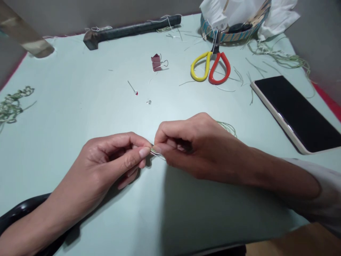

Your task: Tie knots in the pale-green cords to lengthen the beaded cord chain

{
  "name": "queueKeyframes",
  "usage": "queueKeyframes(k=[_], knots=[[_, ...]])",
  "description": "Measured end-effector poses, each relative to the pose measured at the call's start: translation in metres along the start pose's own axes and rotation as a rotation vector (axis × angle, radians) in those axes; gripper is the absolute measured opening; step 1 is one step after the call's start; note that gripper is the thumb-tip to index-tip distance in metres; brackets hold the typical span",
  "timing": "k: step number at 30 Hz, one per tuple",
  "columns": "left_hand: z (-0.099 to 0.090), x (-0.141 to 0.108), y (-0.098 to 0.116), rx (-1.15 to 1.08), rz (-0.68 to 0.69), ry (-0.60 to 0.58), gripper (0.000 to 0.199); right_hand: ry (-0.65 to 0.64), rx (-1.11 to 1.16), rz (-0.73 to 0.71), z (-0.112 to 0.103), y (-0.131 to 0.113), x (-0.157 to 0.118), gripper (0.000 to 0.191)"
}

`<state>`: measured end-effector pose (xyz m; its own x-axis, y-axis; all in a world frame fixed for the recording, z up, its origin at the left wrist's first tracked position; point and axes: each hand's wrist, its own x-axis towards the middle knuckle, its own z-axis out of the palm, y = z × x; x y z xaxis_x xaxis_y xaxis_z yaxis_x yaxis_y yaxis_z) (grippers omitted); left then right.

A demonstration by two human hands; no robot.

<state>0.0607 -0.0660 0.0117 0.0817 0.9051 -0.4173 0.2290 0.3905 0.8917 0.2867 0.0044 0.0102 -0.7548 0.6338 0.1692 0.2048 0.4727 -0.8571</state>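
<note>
Thin green and white cords [157, 153] run between my two hands above the pale green tabletop [112, 103]. My left hand [119, 156] pinches them between thumb and index finger, its other fingers curled beneath. From the right, my right hand [186, 144] pinches the same cords close beside the left fingertips. A loop of green cord [229, 127] shows behind my right hand. The exact spot where the fingertips meet is partly hidden. Beyond the hands lie a red-headed pin [132, 88] and a small clear piece [149, 102].
A maroon binder clip [156, 63], scissors [210, 67] with yellow and red handles, and a dark hammer-like bar [133, 31] lie farther back. On the right is a phone [298, 113]. A basket [236, 36] stands behind; knotted cord [12, 106] lies left.
</note>
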Motion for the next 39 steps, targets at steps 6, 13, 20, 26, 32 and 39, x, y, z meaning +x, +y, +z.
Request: queueKeyframes(k=[6,13,20,26,32,39], knots=[[-0.004,-0.002,-0.002,0.021,-0.045,-0.015,0.032,-0.010,-0.127,-0.026,0.001,0.001,-0.002,0.025],[-0.007,-0.004,-0.005,0.076,-0.094,0.004,0.044,-0.035,-0.156,0.010,-0.002,-0.002,-0.002,0.019],[0.002,-0.006,0.007,0.083,-0.133,0.006,0.037,-0.056,-0.117,0.090,-0.003,-0.005,0.000,0.020],[0.008,-0.009,0.019,0.075,-0.180,0.044,0.046,-0.055,-0.192,0.054,-0.003,-0.006,0.004,0.026],[0.007,-0.009,0.020,0.087,-0.197,0.039,0.038,-0.045,-0.305,0.050,-0.012,-0.009,0.013,0.032],[0.001,-0.008,0.014,-0.036,-0.165,-0.045,0.036,0.023,-0.498,0.035,-0.014,0.006,0.019,0.017]])
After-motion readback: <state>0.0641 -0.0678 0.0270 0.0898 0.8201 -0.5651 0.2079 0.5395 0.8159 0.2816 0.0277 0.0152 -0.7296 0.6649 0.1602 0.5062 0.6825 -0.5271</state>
